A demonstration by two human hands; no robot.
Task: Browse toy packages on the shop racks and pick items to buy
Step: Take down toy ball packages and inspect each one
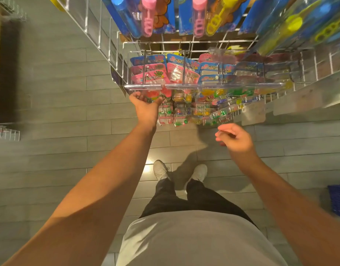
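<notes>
Viewpoint: head camera looking steeply down the front of a wire shop rack [125,60] to the floor.
Left hand [146,106]: extended to the row of small packages below the clear shelf rail [203,86]; fingers curled around the front of a hanging toy package [152,95] with red and green contents. Fingertips are partly hidden behind the package.
Right hand [234,137]: held in the air below and right of the rack, well apart from any package; fingers loosely curled, holding nothing. Motion blur obscures finer detail.
Toy packages, upper tier: long blue-backed blister packs [146,16] with pink, yellow and blue plastic toys, hanging from pegs at the top of the view.
Toy packages, middle tier: pink and blue carded packs [151,73] stacked in rows behind the clear rail.
Toy packages, lower tier: small clear blister packs [182,112] with multicoloured contents, hanging in columns just beside the left hand.
Floor [59,112]: grey plank-pattern tiles.
Person: grey shirt, dark trousers, light shoes [160,169] standing directly before the rack.
Right edge: corner of a blue basket [338,200] on the floor.
Left edge: a second wire rack [6,131], partly in view.
</notes>
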